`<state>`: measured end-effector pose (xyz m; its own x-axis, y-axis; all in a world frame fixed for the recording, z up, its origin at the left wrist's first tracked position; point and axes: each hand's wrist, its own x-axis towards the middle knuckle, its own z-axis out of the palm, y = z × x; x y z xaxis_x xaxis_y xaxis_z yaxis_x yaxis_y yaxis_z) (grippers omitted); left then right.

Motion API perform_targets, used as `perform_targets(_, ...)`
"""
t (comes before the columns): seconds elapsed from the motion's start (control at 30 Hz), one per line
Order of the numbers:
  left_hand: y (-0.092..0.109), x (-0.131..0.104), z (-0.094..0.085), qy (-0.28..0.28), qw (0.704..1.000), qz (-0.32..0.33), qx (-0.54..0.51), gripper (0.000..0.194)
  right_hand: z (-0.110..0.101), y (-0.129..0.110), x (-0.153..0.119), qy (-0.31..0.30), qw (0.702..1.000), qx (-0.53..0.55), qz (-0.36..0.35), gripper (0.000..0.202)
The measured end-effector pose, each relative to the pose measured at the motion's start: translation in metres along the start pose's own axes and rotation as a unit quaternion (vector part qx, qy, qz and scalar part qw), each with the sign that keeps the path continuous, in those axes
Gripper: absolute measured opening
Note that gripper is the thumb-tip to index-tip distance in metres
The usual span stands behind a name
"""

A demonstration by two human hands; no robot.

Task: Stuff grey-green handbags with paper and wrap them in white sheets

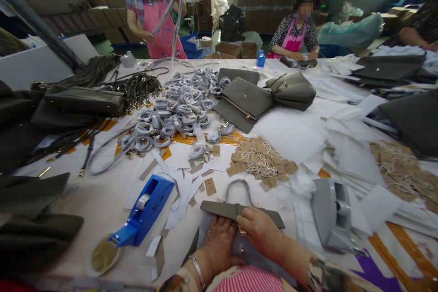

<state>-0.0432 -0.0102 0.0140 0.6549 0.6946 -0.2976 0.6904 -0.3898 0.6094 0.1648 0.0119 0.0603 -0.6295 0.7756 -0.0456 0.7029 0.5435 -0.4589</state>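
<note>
An olive-green handbag (219,209) lies right in front of me, with a wrapped grey handle (236,184) looping up from its far side. My left hand (221,239) rests flat on the bag's front, fingers stretched toward the flap and their tips close to its edge. The fingers of my right hand (257,227) are closed on the flap near its middle, and a small gold-coloured piece shows below them. Lower on the bag front is another small metal fitting (242,250). The bag's near end is partly hidden by my arms and a striped pink cloth.
A blue tape dispenser (147,207) stands left, beside a small dish (102,255); a grey tape dispenser (331,214) is right. Ahead lie brown tags (260,157), coiled wrapped straps (185,109) and more bags (246,98). Two people in pink aprons (159,23) work across the table.
</note>
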Motion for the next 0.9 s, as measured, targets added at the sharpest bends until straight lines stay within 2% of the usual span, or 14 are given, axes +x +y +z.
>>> perform_targets(0.07, -0.002, -0.005, 0.0, 0.015, 0.999, 0.006, -0.032, 0.101, 0.016, -0.001, -0.015, 0.022, 0.998, -0.016, -0.062, 0.014)
perform_targets(0.17, -0.002, -0.012, 0.002, 0.049, 0.997, 0.031, -0.057, 0.068, 0.034, 0.0, -0.028, 0.059, 0.991, -0.03, -0.114, 0.019)
perform_targets(0.27, 0.001, -0.015, 0.007, 0.089, 0.994, 0.042, -0.039, 0.051, 0.044, 0.001, -0.034, 0.071, 0.988, -0.032, -0.131, 0.02)
perform_targets(0.4, 0.004, -0.021, 0.016, 0.115, 0.993, 0.021, -0.003, 0.035, 0.05, -0.001, -0.039, 0.066, 0.988, -0.036, -0.134, 0.016)
perform_targets(0.57, 0.009, -0.037, 0.012, 0.162, 0.981, 0.044, 0.099, 0.029, 0.058, -0.002, -0.043, 0.038, 0.991, -0.051, -0.114, 0.008)
perform_targets(0.63, 0.013, -0.043, 0.006, 0.196, 0.968, 0.062, 0.147, 0.022, 0.06, -0.002, -0.044, 0.022, 0.991, -0.058, -0.122, 0.008)
perform_targets(0.73, 0.018, -0.048, -0.003, 0.228, 0.958, 0.068, 0.162, 0.022, 0.064, -0.001, -0.045, 0.013, 0.988, -0.063, -0.144, 0.01)
perform_targets(0.83, 0.021, -0.047, -0.006, 0.212, 0.965, 0.067, 0.139, 0.02, 0.067, -0.003, -0.046, 0.018, 0.986, -0.065, -0.152, 0.013)
perform_targets(0.9, 0.023, -0.044, -0.006, 0.166, 0.98, 0.052, 0.092, 0.014, 0.067, -0.003, -0.047, 0.012, 0.987, -0.055, -0.149, 0.014)
